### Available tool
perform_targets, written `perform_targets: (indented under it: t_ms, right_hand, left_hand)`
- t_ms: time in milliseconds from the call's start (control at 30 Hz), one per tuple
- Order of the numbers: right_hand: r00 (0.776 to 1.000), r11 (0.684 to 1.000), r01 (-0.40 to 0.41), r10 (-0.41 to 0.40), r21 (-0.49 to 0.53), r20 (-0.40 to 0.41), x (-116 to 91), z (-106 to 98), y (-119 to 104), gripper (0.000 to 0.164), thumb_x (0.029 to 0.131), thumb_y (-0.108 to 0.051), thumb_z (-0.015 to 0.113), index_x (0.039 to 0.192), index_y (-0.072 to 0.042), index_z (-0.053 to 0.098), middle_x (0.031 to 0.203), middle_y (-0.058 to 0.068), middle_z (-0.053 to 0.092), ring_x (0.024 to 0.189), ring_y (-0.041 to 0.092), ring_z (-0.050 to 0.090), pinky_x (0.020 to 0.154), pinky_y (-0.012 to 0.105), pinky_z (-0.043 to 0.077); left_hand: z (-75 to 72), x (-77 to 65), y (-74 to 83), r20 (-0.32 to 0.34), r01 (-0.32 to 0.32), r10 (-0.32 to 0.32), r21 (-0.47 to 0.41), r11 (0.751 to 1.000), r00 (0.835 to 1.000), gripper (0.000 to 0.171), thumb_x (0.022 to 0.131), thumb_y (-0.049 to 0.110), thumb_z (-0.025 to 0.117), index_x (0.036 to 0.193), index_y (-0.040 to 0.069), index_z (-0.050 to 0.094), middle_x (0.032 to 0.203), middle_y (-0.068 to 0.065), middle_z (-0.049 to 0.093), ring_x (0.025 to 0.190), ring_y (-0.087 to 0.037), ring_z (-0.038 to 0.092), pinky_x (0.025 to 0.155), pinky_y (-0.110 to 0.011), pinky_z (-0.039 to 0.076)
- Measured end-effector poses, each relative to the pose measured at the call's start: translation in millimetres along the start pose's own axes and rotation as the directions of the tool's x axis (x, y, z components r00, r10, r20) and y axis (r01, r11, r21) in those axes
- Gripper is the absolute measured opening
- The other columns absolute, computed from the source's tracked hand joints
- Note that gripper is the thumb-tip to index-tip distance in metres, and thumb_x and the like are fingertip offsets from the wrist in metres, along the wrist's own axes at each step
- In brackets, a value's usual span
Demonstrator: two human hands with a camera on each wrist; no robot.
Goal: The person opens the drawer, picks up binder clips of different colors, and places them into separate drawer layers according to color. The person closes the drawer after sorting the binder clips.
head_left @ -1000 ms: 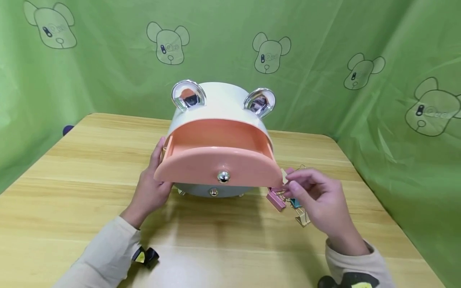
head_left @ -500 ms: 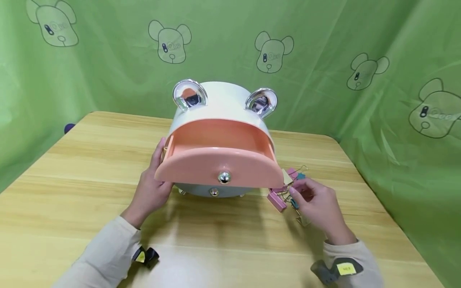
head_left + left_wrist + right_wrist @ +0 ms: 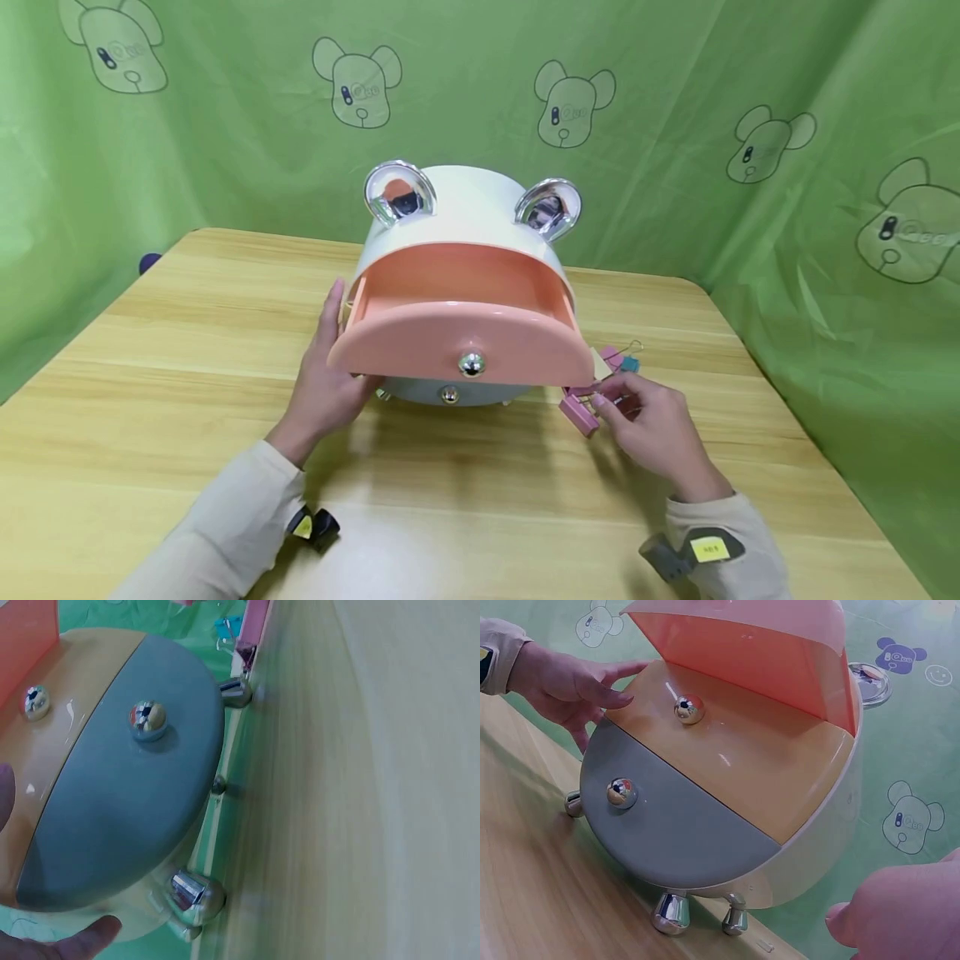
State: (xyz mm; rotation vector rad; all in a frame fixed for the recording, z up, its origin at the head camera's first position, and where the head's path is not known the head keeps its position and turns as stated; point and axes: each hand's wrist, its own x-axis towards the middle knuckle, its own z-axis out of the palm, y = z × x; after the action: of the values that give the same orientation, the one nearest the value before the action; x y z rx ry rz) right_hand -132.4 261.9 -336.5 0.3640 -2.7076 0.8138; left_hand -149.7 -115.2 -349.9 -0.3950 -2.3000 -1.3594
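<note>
A rounded white drawer cabinet with silver ears and knobs stands on the table. Its pink top drawer is pulled out; the tan middle drawer and grey bottom drawer are closed. My left hand rests against the cabinet's left side, fingers along it and thumb near the front. Several binder clips lie by the right side, including a pink binder clip and a teal binder clip. My right hand is over them, fingertips and thumb close together; whether they pinch a clip is hidden.
The cabinet stands on short silver feet on a wooden table. Green curtain with printed animal faces surrounds the back and right. A small dark purple round thing shows beyond the table's left edge.
My right hand has moved slightly left and down over the binder clips, away from the drawer's corner. The left hand stays at the cabinet, and the pink drawer remains out.
</note>
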Motion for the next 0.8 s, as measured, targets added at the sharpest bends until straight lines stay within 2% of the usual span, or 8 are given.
perform_targets:
  t_ms: [100, 167, 300, 400, 633, 700, 800]
  right_hand:
    - [1.0, 1.0, 0.0, 0.0, 0.001, 0.015, 0.7, 0.9, 0.4, 0.004, 0.088, -0.013, 0.071, 0.089, -0.01, 0.068, 0.076, 0.0, 0.066, 0.069, 0.014, 0.06, 0.062, 0.03, 0.051]
    - [1.0, 1.0, 0.006, -0.006, -0.002, 0.019, 1.0, 1.4, 0.7, 0.004, 0.088, -0.012, 0.071, 0.09, -0.01, 0.068, 0.077, 0.0, 0.066, 0.069, 0.014, 0.06, 0.063, 0.03, 0.052]
    - [1.0, 1.0, 0.02, -0.02, -0.006, 0.017, 1.4, 1.9, 1.0, 0.004, 0.087, -0.011, 0.071, 0.09, -0.01, 0.068, 0.076, 0.0, 0.066, 0.068, 0.014, 0.059, 0.061, 0.03, 0.051]
    - [0.999, 1.0, 0.025, -0.025, -0.009, 0.02, 1.2, 2.6, 1.9, 0.005, 0.086, -0.01, 0.071, 0.089, -0.01, 0.068, 0.076, 0.0, 0.065, 0.068, 0.013, 0.059, 0.06, 0.03, 0.051]
    - [0.999, 0.997, 0.052, -0.052, -0.056, 0.004, 0.0, 8.6, 4.8, 0.014, 0.083, -0.008, 0.074, 0.095, -0.004, 0.069, 0.082, 0.006, 0.066, 0.071, 0.017, 0.061, 0.064, 0.035, 0.053]
    - [0.997, 0.994, 0.074, -0.074, -0.082, 0.004, -0.6, 11.2, 5.0, 0.02, 0.081, -0.007, 0.076, 0.099, -0.001, 0.069, 0.09, 0.011, 0.067, 0.076, 0.022, 0.062, 0.069, 0.04, 0.054]
    - [0.993, 0.985, 0.117, -0.114, -0.126, 0.036, -0.8, 13.9, 5.5, 0.029, 0.08, -0.008, 0.078, 0.106, 0.0, 0.068, 0.102, 0.016, 0.067, 0.09, 0.032, 0.063, 0.083, 0.051, 0.049]
  left_hand:
    - [1.8, 3.2, -0.3, 0.022, 0.034, -0.033, -0.03, 0.999, 0.999, 0.113, 0.076, 0.011, 0.079, 0.157, 0.021, 0.0, 0.149, -0.023, 0.035, 0.136, -0.041, 0.033, 0.109, -0.057, 0.026]
    - [2.8, 4.9, -1.2, 0.041, 0.059, -0.057, -0.048, 0.997, 0.998, 0.113, 0.077, 0.008, 0.078, 0.157, 0.025, -0.001, 0.151, -0.021, 0.033, 0.134, -0.04, 0.036, 0.108, -0.055, 0.029]
    - [4.2, 6.5, -3.6, 0.081, 0.098, -0.09, -0.1, 0.99, 0.993, 0.107, 0.082, -0.002, 0.068, 0.156, 0.032, -0.001, 0.153, -0.014, 0.033, 0.13, -0.037, 0.042, 0.106, -0.053, 0.034]
    - [4.7, 6.5, -5.5, 0.1, 0.105, -0.092, -0.138, 0.985, 0.991, 0.102, 0.084, -0.008, 0.06, 0.156, 0.033, 0.0, 0.155, -0.011, 0.031, 0.128, -0.036, 0.045, 0.105, -0.052, 0.035]
    - [4.0, 4.2, -7.3, 0.086, 0.088, -0.079, -0.105, 0.991, 0.993, 0.1, 0.084, -0.01, 0.058, 0.156, 0.031, 0.003, 0.152, -0.015, 0.035, 0.119, -0.04, 0.051, 0.102, -0.054, 0.039]
    - [3.1, 3.2, -8.0, 0.084, 0.085, -0.077, -0.09, 0.992, 0.993, 0.1, 0.083, -0.01, 0.058, 0.157, 0.03, 0.003, 0.149, -0.018, 0.039, 0.115, -0.041, 0.054, 0.099, -0.055, 0.04]
    - [2.6, 1.9, -7.3, 0.083, 0.077, -0.072, -0.071, 0.994, 0.994, 0.099, 0.083, -0.009, 0.059, 0.157, 0.027, 0.003, 0.147, -0.02, 0.041, 0.111, -0.042, 0.056, 0.097, -0.056, 0.041]
